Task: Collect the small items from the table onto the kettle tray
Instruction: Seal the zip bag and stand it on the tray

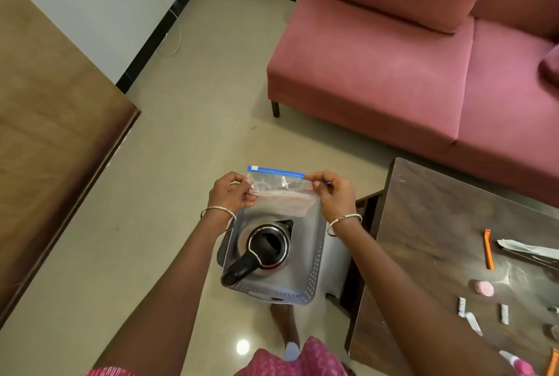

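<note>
Two hands (left [231, 194], right [334, 198]) pinch a blue-sealed bag [282, 194].

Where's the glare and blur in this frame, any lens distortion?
Head view: bright glare spot on the floor near the bottom edge; pale sheen streaks on the table; faint glints on the clear bag pinched by the left hand and right hand; small items at the right edge look soft; wide-angle stretch toward the corners; centre sharp.
</note>
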`<state>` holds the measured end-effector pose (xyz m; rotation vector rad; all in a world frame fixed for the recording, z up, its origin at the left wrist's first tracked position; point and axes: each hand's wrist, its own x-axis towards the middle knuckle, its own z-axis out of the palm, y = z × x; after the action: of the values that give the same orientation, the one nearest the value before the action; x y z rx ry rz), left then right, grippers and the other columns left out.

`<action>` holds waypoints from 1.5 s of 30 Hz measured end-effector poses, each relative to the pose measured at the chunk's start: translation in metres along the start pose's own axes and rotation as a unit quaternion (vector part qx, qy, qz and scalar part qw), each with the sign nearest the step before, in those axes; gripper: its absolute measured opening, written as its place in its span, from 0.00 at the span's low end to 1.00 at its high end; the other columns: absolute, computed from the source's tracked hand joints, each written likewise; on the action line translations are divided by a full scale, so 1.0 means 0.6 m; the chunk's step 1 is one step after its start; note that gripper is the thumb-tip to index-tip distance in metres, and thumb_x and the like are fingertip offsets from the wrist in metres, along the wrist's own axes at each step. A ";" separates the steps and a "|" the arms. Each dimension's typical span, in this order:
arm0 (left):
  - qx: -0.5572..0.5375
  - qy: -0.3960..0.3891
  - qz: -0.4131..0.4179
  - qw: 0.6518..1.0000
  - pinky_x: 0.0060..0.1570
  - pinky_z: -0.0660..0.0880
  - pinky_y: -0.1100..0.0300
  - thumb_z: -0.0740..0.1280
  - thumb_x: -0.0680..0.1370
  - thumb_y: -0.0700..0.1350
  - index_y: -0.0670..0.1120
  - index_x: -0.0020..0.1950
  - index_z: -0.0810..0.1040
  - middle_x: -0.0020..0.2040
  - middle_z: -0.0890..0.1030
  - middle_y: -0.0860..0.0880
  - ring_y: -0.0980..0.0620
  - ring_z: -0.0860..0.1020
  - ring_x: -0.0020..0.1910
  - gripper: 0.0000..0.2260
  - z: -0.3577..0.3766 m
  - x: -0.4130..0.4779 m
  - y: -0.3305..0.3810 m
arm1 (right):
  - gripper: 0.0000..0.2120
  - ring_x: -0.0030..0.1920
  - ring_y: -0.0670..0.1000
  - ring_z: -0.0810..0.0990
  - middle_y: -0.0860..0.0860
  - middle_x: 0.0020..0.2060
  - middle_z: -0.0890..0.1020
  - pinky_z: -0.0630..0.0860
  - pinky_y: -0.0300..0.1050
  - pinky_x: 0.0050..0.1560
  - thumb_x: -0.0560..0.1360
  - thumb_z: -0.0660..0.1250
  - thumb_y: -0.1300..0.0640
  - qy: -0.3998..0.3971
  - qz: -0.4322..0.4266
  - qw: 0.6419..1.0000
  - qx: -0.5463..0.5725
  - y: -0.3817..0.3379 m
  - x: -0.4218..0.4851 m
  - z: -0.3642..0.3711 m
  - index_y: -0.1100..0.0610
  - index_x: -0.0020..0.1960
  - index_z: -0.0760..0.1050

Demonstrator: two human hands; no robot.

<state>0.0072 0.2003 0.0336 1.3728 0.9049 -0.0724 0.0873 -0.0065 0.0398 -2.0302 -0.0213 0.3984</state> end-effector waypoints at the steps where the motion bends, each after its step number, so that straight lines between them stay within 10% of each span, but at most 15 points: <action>1: 0.004 0.003 -0.009 1.000 0.39 0.82 0.55 0.68 0.78 0.40 0.38 0.47 0.75 0.39 0.81 0.37 0.43 0.80 0.35 0.05 -0.004 0.009 -0.013 | 0.15 0.42 0.44 0.84 0.51 0.44 0.85 0.78 0.40 0.47 0.76 0.61 0.72 -0.005 0.011 1.000 0.004 0.012 0.002 0.010 0.59 0.48 0.84; 8: 0.017 0.052 -0.041 0.998 0.41 0.82 0.53 0.69 0.77 0.40 0.40 0.45 0.77 0.39 0.81 0.38 0.44 0.80 0.33 0.04 -0.019 0.056 -0.086 | 0.15 0.40 0.52 0.84 0.52 0.44 0.85 0.82 0.55 0.52 0.76 0.60 0.74 -0.005 0.054 0.998 0.039 0.080 0.009 0.069 0.62 0.48 0.83; 18: 0.114 0.050 0.039 0.991 0.37 0.79 0.53 0.65 0.78 0.38 0.46 0.50 0.76 0.38 0.82 0.42 0.49 0.80 0.35 0.04 -0.022 0.078 -0.111 | 0.11 0.51 0.50 0.82 0.49 0.50 0.84 0.78 0.51 0.58 0.72 0.73 0.63 -0.073 0.089 0.993 0.022 0.111 0.025 0.078 0.54 0.53 0.83; 27: 0.158 -0.026 0.033 0.987 0.36 0.74 0.71 0.71 0.72 0.31 0.46 0.57 0.82 0.43 0.82 0.49 0.65 0.77 0.34 0.17 -0.028 0.096 -0.114 | 0.20 0.53 0.57 0.82 0.56 0.53 0.83 0.78 0.52 0.58 0.68 0.72 0.73 -0.092 0.116 0.989 0.014 0.136 0.021 0.083 0.57 0.56 0.80; 35: 0.350 0.023 0.132 0.927 0.45 0.73 0.62 0.74 0.71 0.39 0.47 0.50 0.85 0.47 0.82 0.47 0.50 0.78 0.38 0.08 -0.024 0.105 -0.116 | 0.12 0.43 0.52 0.80 0.60 0.48 0.84 0.79 0.49 0.51 0.71 0.74 0.64 -0.079 0.138 0.987 -0.010 0.150 0.028 0.088 0.56 0.54 0.82; 45: 0.387 0.091 0.120 0.910 0.47 0.70 0.61 0.72 0.73 0.40 0.47 0.58 0.79 0.56 0.77 0.45 0.51 0.78 0.40 0.15 -0.025 0.048 -0.092 | 0.39 0.66 0.55 0.73 0.54 0.66 0.71 0.75 0.52 0.65 0.71 0.70 0.71 -0.105 0.164 0.978 0.070 0.154 -0.004 0.038 0.46 0.75 0.61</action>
<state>-0.0104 0.2125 -0.0266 2.2572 0.8890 -0.1248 0.0643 -0.0315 -0.0491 -1.8456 0.2088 0.7993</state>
